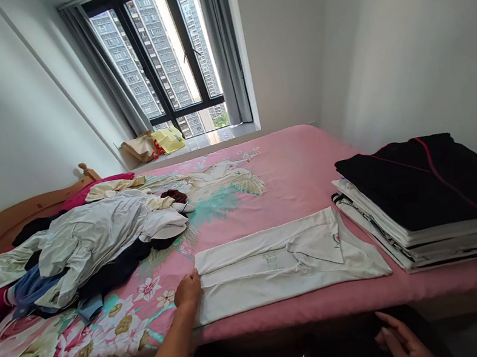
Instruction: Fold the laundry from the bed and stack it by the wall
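Note:
A white shirt (pixel 254 265) lies on the bed with both long sides folded inward, making a narrow strip. Its printed front shows between the folds, and a small emblem sits near the right end. My left hand (pixel 188 290) is closed on the left edge of this shirt, its fingertips partly hidden by the cloth. Below the bed's front edge, my right hand (pixel 403 341) hangs with nothing in it, fingers loosely bent and apart. Right of the shirt stands a stack of folded clothes (pixel 410 249), topped by a black garment with red piping (pixel 410 185).
A loose heap of clothes (pixel 92 238) covers the bed's left side, near the wooden headboard (pixel 36 208). The pink flowered sheet (pixel 293 175) spreads under everything. A brown paper bag (pixel 140 148) and a yellow bag (pixel 169 140) rest on the sill by the window.

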Motion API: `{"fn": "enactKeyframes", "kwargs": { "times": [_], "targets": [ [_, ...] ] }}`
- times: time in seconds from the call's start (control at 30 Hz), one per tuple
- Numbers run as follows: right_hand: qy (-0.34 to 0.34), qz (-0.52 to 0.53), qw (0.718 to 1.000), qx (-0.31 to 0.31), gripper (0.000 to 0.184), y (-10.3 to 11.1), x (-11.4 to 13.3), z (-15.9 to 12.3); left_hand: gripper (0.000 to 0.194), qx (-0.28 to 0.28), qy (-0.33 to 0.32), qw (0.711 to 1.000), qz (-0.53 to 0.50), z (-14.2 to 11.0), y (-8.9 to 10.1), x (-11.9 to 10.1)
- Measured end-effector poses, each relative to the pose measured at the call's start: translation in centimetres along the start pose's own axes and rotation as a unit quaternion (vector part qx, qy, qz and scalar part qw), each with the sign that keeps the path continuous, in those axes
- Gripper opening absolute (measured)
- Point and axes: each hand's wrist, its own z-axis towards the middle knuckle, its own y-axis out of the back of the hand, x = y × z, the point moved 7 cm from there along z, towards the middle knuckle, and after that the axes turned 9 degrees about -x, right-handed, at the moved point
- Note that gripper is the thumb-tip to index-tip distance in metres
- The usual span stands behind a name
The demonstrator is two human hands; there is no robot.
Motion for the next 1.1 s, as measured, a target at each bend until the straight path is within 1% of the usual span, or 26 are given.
{"fn": "enactKeyframes", "kwargs": {
  "times": [0.07, 0.13, 0.27, 0.37, 0.5, 0.6, 0.7, 0.77, 0.83, 0.9, 1.0, 1.1],
  "targets": [
    [0.001, -0.007, 1.000, 0.003, 0.054, -0.6, -0.1, 0.3, 0.067, 0.006, 0.003, 1.000, 0.000, 0.3, 0.1, -0.1],
    [-0.013, -0.011, 1.000, 0.012, 0.055, -1.0, -0.7, 0.7, 0.069, 0.007, 0.016, 1.000, 0.004, 0.6, 0.0, 0.0],
    [-0.034, 0.004, 0.999, 0.029, 0.059, -1.4, -2.2, 1.4, 0.063, -0.009, 0.040, 0.999, 0.006, 0.7, -0.5, 0.4],
    [-0.032, -0.005, 0.998, 0.047, 0.055, -1.7, -2.6, 1.5, 0.059, -0.023, 0.031, 0.999, -0.012, 0.7, -0.8, 0.6],
    [-0.014, -0.026, 0.998, 0.061, 0.049, -2.4, -2.1, 1.5, 0.058, -0.018, -0.007, 0.998, -0.055, 0.8, -0.3, 0.3],
    [0.009, -0.037, 0.997, 0.067, 0.043, -2.9, -1.2, 1.5, 0.051, -0.011, -0.023, 0.995, -0.095, 0.8, 0.4, -0.3],
    [0.033, -0.048, 0.996, 0.067, 0.039, -3.2, -0.3, 1.7, 0.046, -0.012, -0.017, 0.990, -0.139, 0.1, 1.4, -1.4],
    [0.040, -0.054, 0.995, 0.067, 0.038, -3.3, 0.0, 1.7, 0.041, -0.006, 0.012, 0.976, -0.219, -1.0, 2.0, -2.5],
    [0.040, -0.056, 0.995, 0.069, 0.037, -3.3, 0.3, 1.8, 0.036, 0.005, 0.031, 0.951, -0.307, -2.5, 2.6, -4.5],
    [0.038, -0.054, 0.995, 0.074, 0.036, -3.3, 0.6, 1.8, 0.036, 0.014, 0.017, 0.933, -0.359, -4.1, 3.2, -7.5],
    [0.034, -0.038, 0.995, 0.080, 0.035, -3.3, 1.1, 1.9, 0.044, 0.033, -0.052, 0.922, -0.383, -6.8, 3.8, -13.9],
    [0.023, -0.002, 0.996, 0.086, 0.032, -3.5, 1.1, 2.2, 0.047, 0.038, -0.137, 0.909, -0.392, -9.8, 3.4, -21.3]
  ]
}}
